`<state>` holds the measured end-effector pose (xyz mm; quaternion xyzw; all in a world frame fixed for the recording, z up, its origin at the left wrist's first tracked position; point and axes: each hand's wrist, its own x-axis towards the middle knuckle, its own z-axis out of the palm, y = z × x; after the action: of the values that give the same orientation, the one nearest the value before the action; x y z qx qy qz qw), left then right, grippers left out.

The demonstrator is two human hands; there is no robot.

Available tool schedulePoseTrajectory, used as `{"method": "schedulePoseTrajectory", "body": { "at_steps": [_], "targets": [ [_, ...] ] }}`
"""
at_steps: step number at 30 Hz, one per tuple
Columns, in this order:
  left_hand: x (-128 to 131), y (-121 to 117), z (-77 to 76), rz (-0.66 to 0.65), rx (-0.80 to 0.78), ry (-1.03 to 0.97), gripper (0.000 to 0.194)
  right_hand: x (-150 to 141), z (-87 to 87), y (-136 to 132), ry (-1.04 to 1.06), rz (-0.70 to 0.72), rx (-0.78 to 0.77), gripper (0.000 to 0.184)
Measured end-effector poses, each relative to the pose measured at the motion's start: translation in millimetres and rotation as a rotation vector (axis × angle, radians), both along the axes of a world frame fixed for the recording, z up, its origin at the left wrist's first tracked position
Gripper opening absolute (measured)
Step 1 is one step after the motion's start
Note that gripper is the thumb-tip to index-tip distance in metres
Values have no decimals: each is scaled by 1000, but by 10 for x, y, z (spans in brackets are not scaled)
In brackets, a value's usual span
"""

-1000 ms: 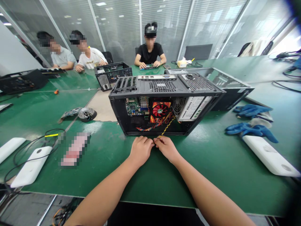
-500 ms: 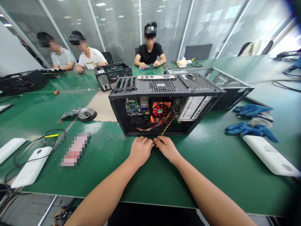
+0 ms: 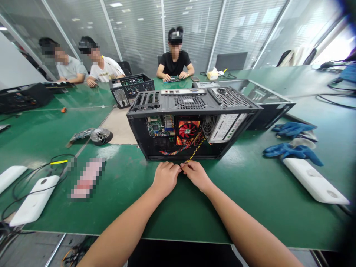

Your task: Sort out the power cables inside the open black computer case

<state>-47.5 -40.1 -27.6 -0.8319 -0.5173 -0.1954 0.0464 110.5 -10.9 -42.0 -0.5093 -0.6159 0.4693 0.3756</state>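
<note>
In front of me an open computer case (image 3: pixel 191 105) lies on the green table, its inside facing me. Within it show a motherboard (image 3: pixel 159 127), a red fan (image 3: pixel 187 130), a power supply (image 3: pixel 226 128) and a bundle of coloured wires (image 3: pixel 175 151). A yellow and black cable (image 3: pixel 197 150) comes out over the lower edge to my fingers. My right hand (image 3: pixel 197 174) is closed on its end in a pinch. My left hand (image 3: pixel 167 180) is closed too, its fingertips meeting the right ones; what they hold there is hidden.
Blue gloves (image 3: pixel 294 150) and a white power bank-like box (image 3: pixel 314 180) lie to the right. On the left are a roll of tape (image 3: pixel 101 136), another white box (image 3: pixel 36 200) and black cables (image 3: pixel 16 193). More cases (image 3: pixel 132 89) and three people (image 3: pixel 175 61) are across the table.
The view has shifted slightly. Both hands stay pinched together at the cable's end, with hardly any visible movement.
</note>
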Motion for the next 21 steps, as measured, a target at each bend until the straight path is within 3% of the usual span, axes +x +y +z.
{"method": "schedulePoseTrajectory", "body": {
  "at_steps": [21],
  "targets": [
    [-13, -9, 4, -44, -44, -82, 20, 1, -3, -8, -12, -9, 26, 39]
  ]
}}
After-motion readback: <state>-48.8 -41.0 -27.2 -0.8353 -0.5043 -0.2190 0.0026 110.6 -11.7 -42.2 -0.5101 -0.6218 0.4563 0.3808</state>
